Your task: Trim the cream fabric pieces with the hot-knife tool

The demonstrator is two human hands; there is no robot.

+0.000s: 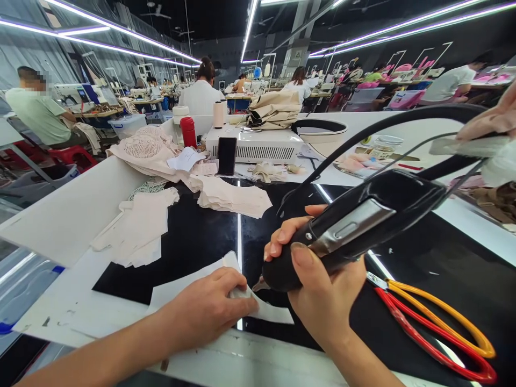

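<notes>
My right hand (322, 290) is wrapped round a black corded handheld tool (342, 231) with a silver switch plate on its side. Its short metal tip (261, 285) points left, close to my left fingertips. With fingers bent and thumb against them, my left hand (209, 303) grips a curved white piece (274, 310) of flat material on the black board (201, 242). Part of that piece is hidden beneath the hand. To the right of my right wrist lie scissors (435, 322) with one orange and one red handle loop.
Stacked pale pink fabric pieces (234, 196) and another pile (141, 228) lie on the board. Behind them are a phone (227, 156), a red bottle (187, 132) and a vented white box (258, 148). The tool's thick black cable (387, 115) arches right, near another person's hand (489, 121).
</notes>
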